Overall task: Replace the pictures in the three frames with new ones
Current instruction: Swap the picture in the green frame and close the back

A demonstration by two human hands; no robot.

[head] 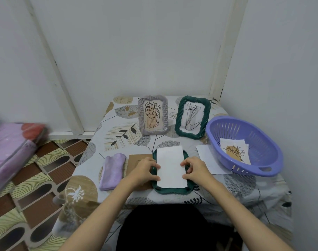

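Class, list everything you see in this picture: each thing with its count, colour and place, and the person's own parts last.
Standing frames: 2, grey and green, back of table.
Flat frame: 1, green, face down, near edge.
White sheet: 1, on the flat frame.
Backing board: 1, brown, left of flat frame.
Cloth: 1, lilac, folded, left of board.
Basket: 1, purple, right side.
Picture: 1, white with tan print, in basket.
Loose sheet: 1, white, beside basket.
Table: 1, leaf-print cover.
Bundle: 1, pink, floor at left.
Left hand: on sheet's left edge.
Right hand: on sheet's right edge.
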